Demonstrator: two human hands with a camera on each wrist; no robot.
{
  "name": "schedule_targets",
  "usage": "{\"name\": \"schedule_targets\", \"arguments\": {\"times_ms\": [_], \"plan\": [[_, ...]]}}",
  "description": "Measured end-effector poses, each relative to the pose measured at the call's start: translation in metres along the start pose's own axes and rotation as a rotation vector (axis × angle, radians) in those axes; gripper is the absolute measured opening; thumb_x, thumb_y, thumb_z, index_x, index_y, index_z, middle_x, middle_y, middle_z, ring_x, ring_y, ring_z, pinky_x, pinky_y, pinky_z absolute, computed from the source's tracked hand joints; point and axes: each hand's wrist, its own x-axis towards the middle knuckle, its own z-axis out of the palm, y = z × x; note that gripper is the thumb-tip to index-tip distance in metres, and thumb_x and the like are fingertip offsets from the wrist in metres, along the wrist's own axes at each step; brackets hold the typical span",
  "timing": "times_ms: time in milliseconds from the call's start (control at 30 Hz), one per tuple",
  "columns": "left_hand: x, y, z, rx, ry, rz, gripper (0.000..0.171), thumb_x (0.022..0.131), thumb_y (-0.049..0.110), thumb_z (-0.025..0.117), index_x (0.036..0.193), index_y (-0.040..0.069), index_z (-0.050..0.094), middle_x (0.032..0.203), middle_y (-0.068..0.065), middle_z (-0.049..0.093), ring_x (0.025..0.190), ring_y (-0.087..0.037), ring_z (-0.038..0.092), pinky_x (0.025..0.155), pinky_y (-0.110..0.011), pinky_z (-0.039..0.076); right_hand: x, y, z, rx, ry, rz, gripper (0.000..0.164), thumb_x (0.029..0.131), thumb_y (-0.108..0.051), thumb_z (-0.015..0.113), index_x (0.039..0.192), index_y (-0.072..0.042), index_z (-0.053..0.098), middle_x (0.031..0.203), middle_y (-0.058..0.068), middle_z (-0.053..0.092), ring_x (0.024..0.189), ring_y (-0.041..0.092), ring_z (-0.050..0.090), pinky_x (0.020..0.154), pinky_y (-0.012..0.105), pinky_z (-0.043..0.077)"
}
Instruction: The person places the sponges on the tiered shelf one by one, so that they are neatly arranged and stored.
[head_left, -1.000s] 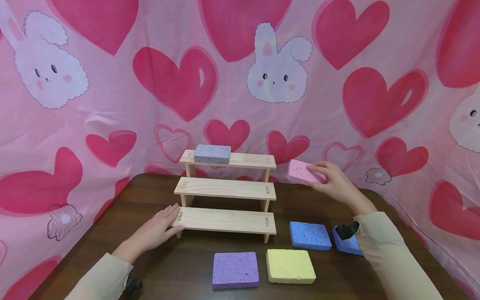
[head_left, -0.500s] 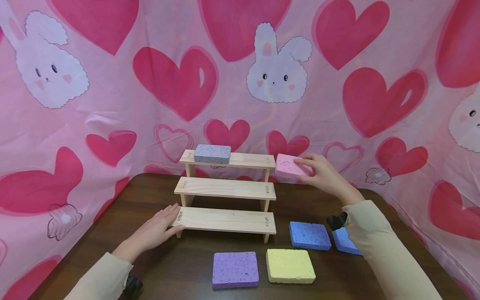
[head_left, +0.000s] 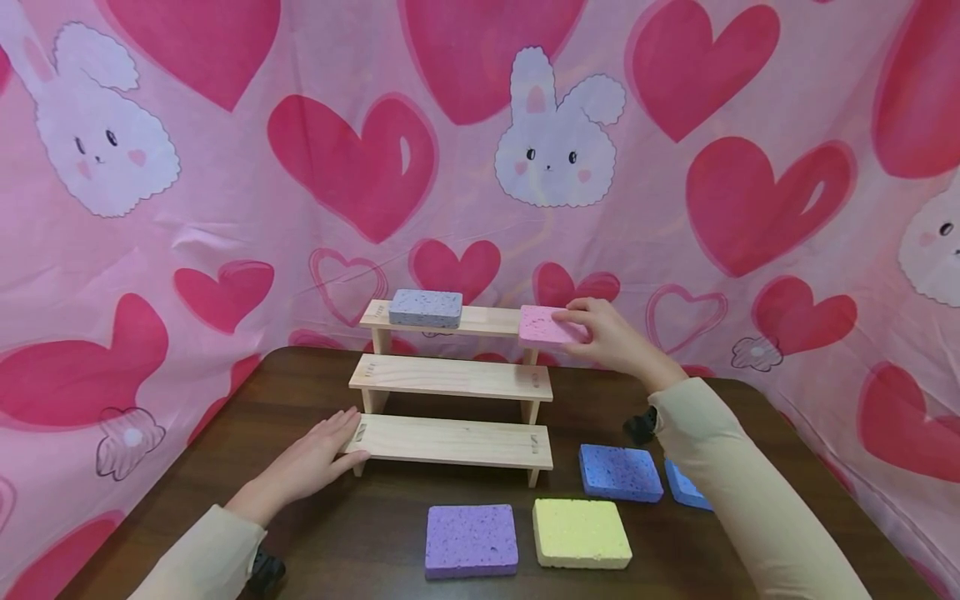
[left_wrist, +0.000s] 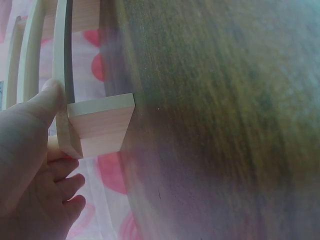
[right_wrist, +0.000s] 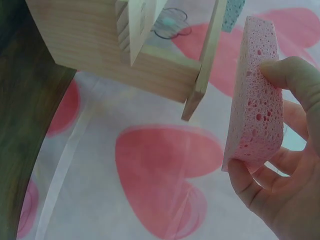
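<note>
My right hand [head_left: 611,337] pinches a pink sponge [head_left: 546,325] by its right side. In the right wrist view, the pink sponge [right_wrist: 257,95] is apart from the top board, thumb on one side and fingertips on the other. A three-step wooden shelf stand [head_left: 450,375] stands in the middle of the table, and the sponge is at the right end of its top step. On that step's left part lies a grey-blue sponge [head_left: 425,308]. My left hand [head_left: 311,458] holds the left end of the lowest board [left_wrist: 62,55], thumb at its front edge, fingers round the end.
On the dark wooden table [head_left: 322,550], a purple sponge [head_left: 471,540] and a yellow sponge [head_left: 582,533] lie in front of the stand. Two blue sponges lie to the right, one blue sponge [head_left: 619,472] whole in view, the other partly behind the right sleeve. A pink heart-patterned cloth [head_left: 465,167] hangs behind.
My right hand has carried the pink sponge leftward and slightly up, from right of the stand to the right end of its top step. My left hand stays on the lowest board.
</note>
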Motion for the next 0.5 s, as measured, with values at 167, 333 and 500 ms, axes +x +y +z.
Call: {"name": "schedule_targets", "arguments": {"times_ms": [167,333,500], "plan": [[0.000,0.001,-0.001,-0.003,-0.005,-0.006,0.070,0.086,0.035,0.063,0.133,-0.010,0.040,0.137,-0.026,0.038,0.127,-0.042,0.032,0.102,-0.053,0.026,0.009,-0.008,0.004,0.007,-0.020,0.019,0.059,0.075,-0.023,0.076,0.127,-0.007,0.056,0.125,0.017,0.047,0.114,0.032,0.039,0.094,0.051,0.039],[0.000,0.000,-0.001,0.000,-0.002,-0.005,0.069,0.086,0.035,0.064,0.133,-0.010,0.040,0.137,-0.026,0.038,0.127,-0.042,0.032,0.102,-0.053,0.026,0.016,-0.013,0.009,0.017,-0.034,0.040,0.060,0.075,-0.026,0.076,0.129,-0.008,0.055,0.126,0.015,0.047,0.114,0.031,0.038,0.093,0.049,0.040],[0.000,-0.001,-0.001,0.007,0.011,0.011,0.067,0.086,0.032,0.064,0.132,-0.011,0.041,0.136,-0.027,0.039,0.126,-0.042,0.033,0.102,-0.053,0.027,0.022,-0.014,0.014,0.016,-0.040,0.032,0.057,0.076,-0.022,0.075,0.128,-0.008,0.056,0.125,0.015,0.047,0.113,0.030,0.039,0.093,0.049,0.040]]}}
